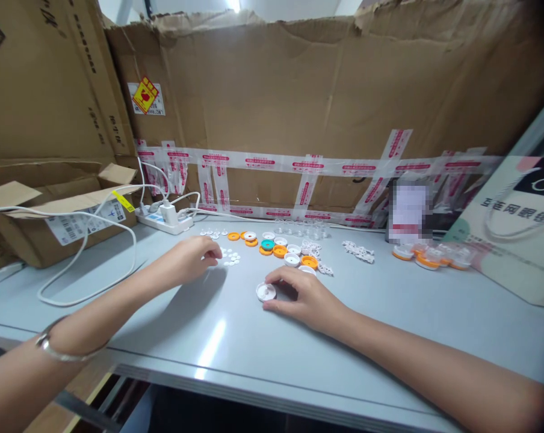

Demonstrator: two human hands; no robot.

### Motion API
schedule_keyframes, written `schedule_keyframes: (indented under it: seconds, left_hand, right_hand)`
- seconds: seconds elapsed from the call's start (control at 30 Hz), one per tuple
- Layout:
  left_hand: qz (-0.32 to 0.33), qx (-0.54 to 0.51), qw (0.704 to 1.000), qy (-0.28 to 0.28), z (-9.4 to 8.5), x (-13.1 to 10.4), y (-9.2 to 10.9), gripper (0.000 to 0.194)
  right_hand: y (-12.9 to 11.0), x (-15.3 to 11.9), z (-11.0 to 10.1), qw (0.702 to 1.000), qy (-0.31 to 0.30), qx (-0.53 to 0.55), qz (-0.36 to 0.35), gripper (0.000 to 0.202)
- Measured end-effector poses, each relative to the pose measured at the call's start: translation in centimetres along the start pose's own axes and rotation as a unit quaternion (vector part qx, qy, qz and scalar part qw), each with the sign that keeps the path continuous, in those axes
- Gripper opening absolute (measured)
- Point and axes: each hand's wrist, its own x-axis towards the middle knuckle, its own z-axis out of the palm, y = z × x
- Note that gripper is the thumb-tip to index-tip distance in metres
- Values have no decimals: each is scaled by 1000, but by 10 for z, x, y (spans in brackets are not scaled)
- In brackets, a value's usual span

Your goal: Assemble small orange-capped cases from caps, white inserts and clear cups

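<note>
My right hand (pixel 306 296) grips a white round cap-like piece (pixel 266 292) by its rim, thumb and fingers on either side. The piece rests on the grey table with its hollow side up, and something small and pale sits at its middle. My left hand (pixel 191 258) is over the table with bent fingers drawn into a pinch, beside a scatter of small white discs (pixel 231 258). Whether a disc is between those fingertips is hidden. Behind my hands lie orange round pieces (pixel 309 262), white round pieces (pixel 292 260) and a teal one (pixel 267 245).
Clear rings (pixel 301 228) and white chain-like bundles (pixel 358 252) lie farther back. Clear-and-orange assembled pieces (pixel 429 257) sit at right, near a paper bag (pixel 516 240). A power strip (pixel 166 221), a looping white cable (pixel 86 299) and an open carton (pixel 64 222) occupy the left.
</note>
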Motion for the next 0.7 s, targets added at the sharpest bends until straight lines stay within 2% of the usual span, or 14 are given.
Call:
schedule_keyframes:
  seconds: [0.03,0.1,0.3,0.47,0.6,0.7]
  left_hand:
    - [-8,-4,999,-35,-1,8,-2,15]
    - [-12,-11,997,-69,0,21,-3,15]
    - [8,-14,995,-102,9,35,0,17]
    - [51,23,993,-102,5,35,0,15]
    - [85,56,991,-88,-1,35,15,17]
    - [176,16,984,-35,0,37,34,17]
  right_hand:
    - [0,0,0,1000,1,-3,0,24]
    - [-1,0,-1,1000,3,-4,-2,27]
    - [0,-3,0,999,30,23,-1,30]
    - [-3,-3,-1,997,55,41,29,25]
    - [-4,-2,-4,992,93,55,56,18]
    - [-2,-2,-4,988,127,64,61,14]
